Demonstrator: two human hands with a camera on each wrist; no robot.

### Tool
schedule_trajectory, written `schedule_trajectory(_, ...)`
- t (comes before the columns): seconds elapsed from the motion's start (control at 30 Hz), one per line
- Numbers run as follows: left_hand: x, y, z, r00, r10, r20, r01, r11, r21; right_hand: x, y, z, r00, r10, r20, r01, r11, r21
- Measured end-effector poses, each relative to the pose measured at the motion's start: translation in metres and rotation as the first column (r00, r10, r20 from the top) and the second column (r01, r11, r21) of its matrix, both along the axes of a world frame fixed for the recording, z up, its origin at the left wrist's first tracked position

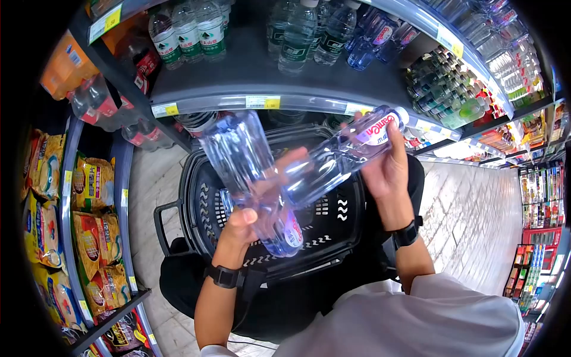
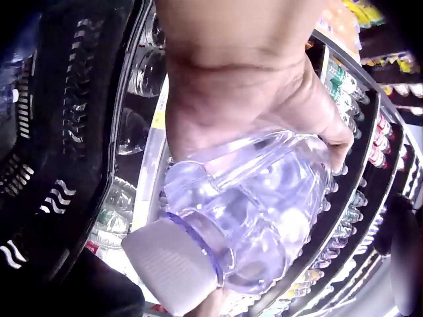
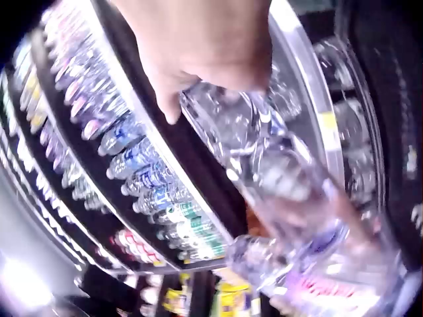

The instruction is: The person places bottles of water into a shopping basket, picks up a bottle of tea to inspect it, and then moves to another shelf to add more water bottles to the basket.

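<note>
My left hand (image 1: 238, 229) grips a large clear water bottle (image 1: 235, 149), tilted with its base up and away from me. In the left wrist view, thumb and fingers wrap this bottle (image 2: 251, 191) near its white cap (image 2: 175, 264). My right hand (image 1: 385, 172) holds a second clear water bottle (image 1: 333, 163) near its white-capped top, by a pink-lettered label (image 1: 377, 128). That bottle slants down leftward, its base overlapping the first in the head view. Both are over a black shopping basket (image 1: 193, 220), whose floor they partly hide.
Ahead, a dark shelf (image 1: 238, 80) carries green-labelled water bottles (image 1: 209, 33) and others, its price-tagged front edge (image 1: 309, 104) just beyond the basket. Packaged food bags (image 1: 92, 184) fill shelves on the left. A tiled aisle floor (image 1: 470, 208) stretches right. The basket's handle (image 1: 163, 226) sticks out left.
</note>
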State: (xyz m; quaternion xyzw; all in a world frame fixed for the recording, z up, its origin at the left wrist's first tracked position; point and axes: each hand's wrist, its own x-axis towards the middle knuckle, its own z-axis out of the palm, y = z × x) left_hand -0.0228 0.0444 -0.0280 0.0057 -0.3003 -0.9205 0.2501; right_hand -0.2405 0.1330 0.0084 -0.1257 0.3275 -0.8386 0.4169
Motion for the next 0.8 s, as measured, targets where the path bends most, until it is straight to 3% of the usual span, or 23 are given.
schedule_trajectory(0.03,-0.002,0.001,0.003,0.998,0.056,0.041,-0.054,0.997,-0.046,0.003,-0.003,-0.003,0.995,-0.048,0.082,0.052,0.998,-0.046)
schedule_trajectory(0.1,-0.002,0.004,0.006,0.999,-0.007,0.031,0.007,1.0,0.007,0.008,-0.004,-0.005,0.994,0.033,0.104,-0.025,0.996,-0.081)
schedule_trajectory(0.17,-0.001,0.006,0.001,0.999,0.032,0.017,-0.034,0.997,0.076,0.013,0.002,-0.004,0.999,0.012,0.039,-0.011,1.0,-0.025)
schedule_trajectory(0.23,-0.001,0.002,-0.006,0.998,0.009,-0.056,-0.005,0.998,0.067,0.005,0.012,-0.007,0.929,0.261,-0.262,-0.205,0.953,0.221)
schedule_trajectory(0.27,-0.002,-0.001,-0.007,0.997,0.007,-0.074,-0.004,0.999,0.042,0.004,0.016,-0.011,0.916,0.308,-0.255,-0.223,0.923,0.313)
schedule_trajectory(0.3,-0.003,-0.002,-0.004,0.999,0.013,-0.051,-0.01,0.999,0.046,0.014,0.016,0.001,0.945,0.276,-0.173,-0.182,0.888,0.423)
schedule_trajectory(0.37,-0.007,0.0,-0.004,1.0,0.027,0.015,-0.028,0.997,0.073,0.013,0.015,0.003,0.95,0.289,-0.114,-0.217,0.879,0.425)
schedule_trajectory(0.43,-0.011,0.004,-0.013,0.997,0.041,0.067,-0.039,0.999,-0.035,0.013,0.014,-0.004,0.961,0.253,-0.115,-0.191,0.901,0.389)
schedule_trajectory(0.47,-0.015,0.005,-0.032,1.0,0.001,0.0,-0.001,0.997,-0.082,0.012,0.013,-0.006,0.966,0.232,-0.112,-0.177,0.914,0.364)
schedule_trajectory(0.5,-0.011,0.003,-0.032,0.997,-0.025,0.072,0.038,0.983,-0.18,0.01,0.011,-0.006,0.966,0.233,-0.109,-0.179,0.914,0.365)
schedule_trajectory(0.6,-0.021,0.012,-0.029,0.995,0.01,0.098,0.013,0.973,-0.231,-0.005,0.006,-0.012,0.962,0.166,-0.217,-0.084,0.936,0.341)
schedule_trajectory(0.7,-0.023,0.012,-0.031,0.99,0.017,0.138,-0.004,0.996,-0.092,-0.051,-0.001,0.004,0.949,0.169,-0.267,-0.064,0.931,0.36)
schedule_trajectory(0.8,-0.019,0.006,-0.04,0.981,-0.071,0.181,0.066,0.997,0.034,-0.125,-0.019,0.006,0.882,-0.044,-0.469,0.196,0.939,0.281)
